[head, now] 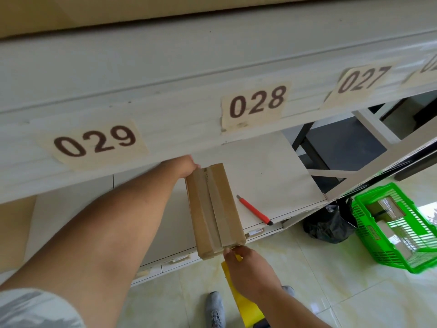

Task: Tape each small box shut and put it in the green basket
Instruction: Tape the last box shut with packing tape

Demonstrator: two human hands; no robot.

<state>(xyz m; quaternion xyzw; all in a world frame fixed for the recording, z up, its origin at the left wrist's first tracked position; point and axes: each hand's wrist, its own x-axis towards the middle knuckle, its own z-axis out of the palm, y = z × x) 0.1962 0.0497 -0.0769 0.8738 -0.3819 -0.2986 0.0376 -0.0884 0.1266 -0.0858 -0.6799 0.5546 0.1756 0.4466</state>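
Note:
A long brown cardboard box [214,209] lies on the white shelf, its near end jutting past the shelf edge, with a strip of tape running along its centre seam. My left hand [183,165] holds the box's far end. At the near end my right hand [248,268] pinches the tape and grips a yellow tape dispenser [243,301] that hangs below it. The green basket [387,235] stands on the floor to the right with taped boxes inside.
A red utility knife [255,210] lies on the shelf [272,166] right of the box. A black plastic bag [328,221] sits on the floor beside the basket. Shelf labels 029, 028 and 027 hang above. My grey shoe [214,308] shows on the tiled floor.

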